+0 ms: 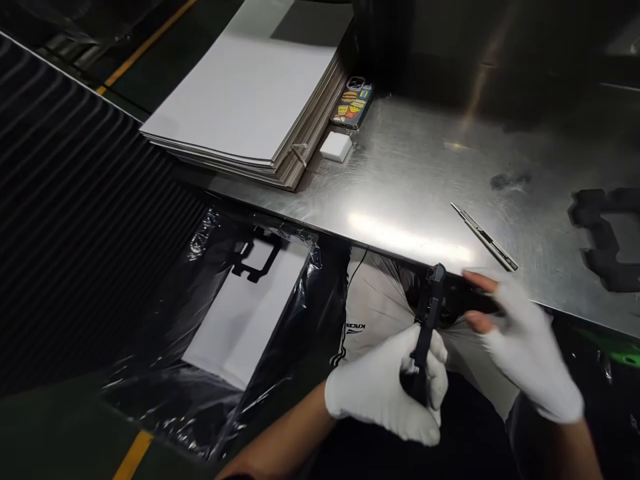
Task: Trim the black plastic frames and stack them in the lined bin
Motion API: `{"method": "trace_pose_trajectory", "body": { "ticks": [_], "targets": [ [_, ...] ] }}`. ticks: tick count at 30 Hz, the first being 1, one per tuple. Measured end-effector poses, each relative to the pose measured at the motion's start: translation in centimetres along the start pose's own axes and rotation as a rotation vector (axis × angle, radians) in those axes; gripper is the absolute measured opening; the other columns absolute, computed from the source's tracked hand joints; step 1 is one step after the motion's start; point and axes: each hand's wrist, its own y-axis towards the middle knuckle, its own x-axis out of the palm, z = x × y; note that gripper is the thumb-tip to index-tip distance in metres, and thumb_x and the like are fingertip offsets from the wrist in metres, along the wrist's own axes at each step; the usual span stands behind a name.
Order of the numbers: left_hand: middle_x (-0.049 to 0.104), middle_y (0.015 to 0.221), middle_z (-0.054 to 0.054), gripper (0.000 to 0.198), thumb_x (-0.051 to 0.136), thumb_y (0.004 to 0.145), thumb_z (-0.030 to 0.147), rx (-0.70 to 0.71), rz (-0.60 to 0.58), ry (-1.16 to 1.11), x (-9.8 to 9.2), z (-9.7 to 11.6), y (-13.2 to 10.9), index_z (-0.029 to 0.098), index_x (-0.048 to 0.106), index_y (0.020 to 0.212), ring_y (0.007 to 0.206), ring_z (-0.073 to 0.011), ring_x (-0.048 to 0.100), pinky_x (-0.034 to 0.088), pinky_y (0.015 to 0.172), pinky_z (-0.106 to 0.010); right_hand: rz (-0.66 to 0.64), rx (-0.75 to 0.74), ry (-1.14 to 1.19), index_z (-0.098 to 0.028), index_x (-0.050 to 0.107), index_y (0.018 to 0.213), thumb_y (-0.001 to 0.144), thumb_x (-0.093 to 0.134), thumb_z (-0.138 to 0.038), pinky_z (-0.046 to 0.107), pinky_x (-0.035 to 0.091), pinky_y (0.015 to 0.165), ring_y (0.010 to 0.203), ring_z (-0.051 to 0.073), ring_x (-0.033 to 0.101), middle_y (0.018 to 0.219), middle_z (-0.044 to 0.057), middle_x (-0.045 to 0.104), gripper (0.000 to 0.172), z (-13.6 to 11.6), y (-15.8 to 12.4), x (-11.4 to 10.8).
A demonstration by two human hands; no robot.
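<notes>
Left hand (387, 393) grips black strip (429, 313) upright, tilted slightly right.

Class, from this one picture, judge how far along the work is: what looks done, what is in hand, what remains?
Done: one black foam piece lies in the plastic-lined bin. In hand: the left hand grips a black foam part; the right hand is open beside it. Left: another foam piece waits on the steel table.

1. Your left hand (387, 393), in a white glove, is curled into a closed grip, forearm bare.
2. Your right hand (525, 343), gloved with bare fingertips (477, 279), is spread and blurred, nearly level with the left.
</notes>
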Motion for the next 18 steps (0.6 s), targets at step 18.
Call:
{"method": "trace_pose_trajectory", "body": {
  "ticks": [18],
  "targets": [
    [0.080,0.102,-0.014,0.038,0.065,0.105,0.037,0.266,0.488,0.093,-7.0,3.2,-9.1,0.013,0.070,0.133,0.097,-0.0298,0.077,0.057,0.096,-0.044,-0.439,0.245,0.120,-0.025,0.068,0.094,0.092,0.074,-0.061,0.034,0.046,0.071,0.081,0.022,0.060,0.092,0.001,0.068,0.037,-5.7,7.3,6.0]
  ]
}}
